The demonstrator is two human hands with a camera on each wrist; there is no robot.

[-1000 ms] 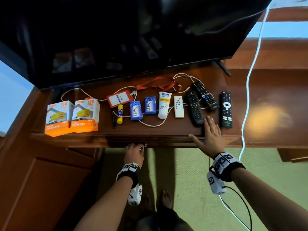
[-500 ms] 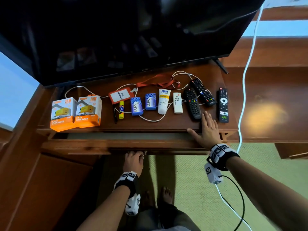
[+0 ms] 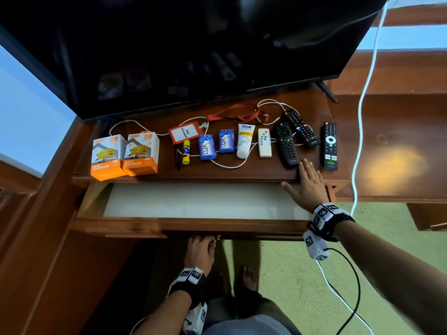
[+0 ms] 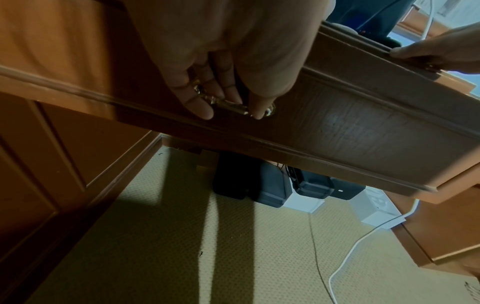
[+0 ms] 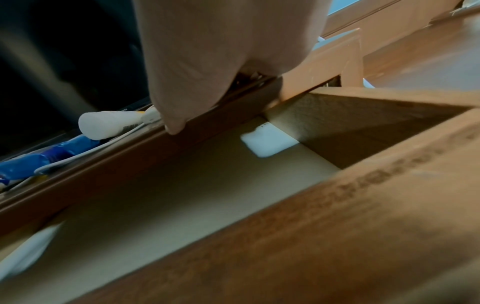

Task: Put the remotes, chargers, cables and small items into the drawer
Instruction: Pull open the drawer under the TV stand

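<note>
orange charger boxes (image 3: 124, 155), blue soaps (image 3: 216, 144)

Head view: from above, facing down and forward at desk (image 3: 254, 174) and open drawer (image 3: 193, 224). Left wrist: close, under drawer front (image 4: 363, 131), facing floor. Right wrist: close, inside drawer (image 5: 182, 185). Drawer shared by all.

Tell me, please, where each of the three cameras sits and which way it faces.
Head: worn on the head, looking down at the open drawer, the desktop items, both forearms and bare feet.
Left wrist: under the left hand, facing the drawer front and carpet; fingers curl round the brass handle.
Right wrist: behind the right hand, facing into the drawer; the thumb rests on the desk edge.
All views share the drawer.
</note>
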